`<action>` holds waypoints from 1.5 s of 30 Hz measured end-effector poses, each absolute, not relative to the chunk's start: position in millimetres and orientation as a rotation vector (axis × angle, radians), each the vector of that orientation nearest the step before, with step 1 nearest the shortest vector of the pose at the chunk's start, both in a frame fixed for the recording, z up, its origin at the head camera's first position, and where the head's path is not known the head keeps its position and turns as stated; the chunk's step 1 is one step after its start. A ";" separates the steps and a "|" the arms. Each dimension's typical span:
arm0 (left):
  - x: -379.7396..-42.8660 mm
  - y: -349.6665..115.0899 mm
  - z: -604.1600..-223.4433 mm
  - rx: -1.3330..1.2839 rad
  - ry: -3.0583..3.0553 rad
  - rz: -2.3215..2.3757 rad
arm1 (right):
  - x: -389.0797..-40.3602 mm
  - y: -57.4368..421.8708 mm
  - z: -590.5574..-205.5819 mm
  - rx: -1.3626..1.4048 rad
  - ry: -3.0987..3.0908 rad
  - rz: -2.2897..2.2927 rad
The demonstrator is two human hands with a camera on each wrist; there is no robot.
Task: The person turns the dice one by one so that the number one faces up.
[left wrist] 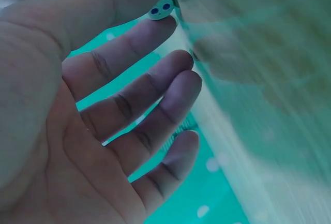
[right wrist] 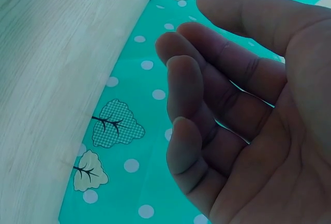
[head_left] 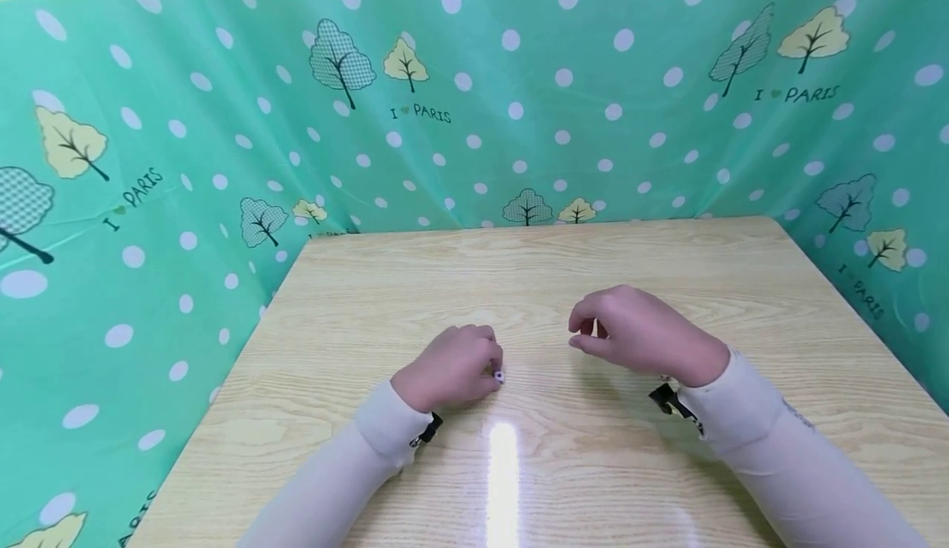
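Observation:
Near the middle of the wooden table (head_left: 534,284), my left hand (head_left: 454,364) pinches a small whitish rounded piece (left wrist: 161,9) between thumb and index finger. Two dark round spots show on its face in the left wrist view; the rest of it is hidden by the fingertips. The other left fingers are spread and loosely bent, right at the tabletop. To the right, above the table, my right hand (head_left: 643,330) holds nothing. In the right wrist view its fingers curve loosely, and the thumb stands apart from them.
Green dotted cloth (head_left: 474,103) with printed trees hangs behind the table and at both sides. A bright light reflection lies on the near tabletop. Dark wrist straps (head_left: 670,401) show at the cuffs of the white sleeves (head_left: 778,441).

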State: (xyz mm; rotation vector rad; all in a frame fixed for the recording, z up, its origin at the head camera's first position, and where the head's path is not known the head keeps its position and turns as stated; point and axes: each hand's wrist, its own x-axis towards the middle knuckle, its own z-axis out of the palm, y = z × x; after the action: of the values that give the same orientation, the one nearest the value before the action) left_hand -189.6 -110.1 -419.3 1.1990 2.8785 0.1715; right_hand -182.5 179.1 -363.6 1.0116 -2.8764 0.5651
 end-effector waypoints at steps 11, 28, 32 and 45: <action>-198.4 -129.5 -414.7 0.979 2.870 0.284 | -184.3 190.2 -350.7 0.910 -2.917 0.587; -193.5 -118.5 -418.9 1.036 2.763 0.364 | -183.9 226.7 -360.4 0.779 -3.049 0.562; -189.8 -115.4 -419.1 1.056 2.754 0.367 | -181.5 237.0 -367.2 0.744 -3.087 0.528; -186.1 -113.1 -416.9 1.094 2.755 0.329 | -185.1 242.8 -384.8 0.818 -3.203 0.514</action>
State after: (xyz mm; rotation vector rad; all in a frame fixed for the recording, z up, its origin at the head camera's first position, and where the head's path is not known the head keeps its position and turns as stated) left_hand -186.1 -113.1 -416.9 1.0944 2.7550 0.3294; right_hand -185.1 242.8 -384.8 0.8175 -3.2030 0.5143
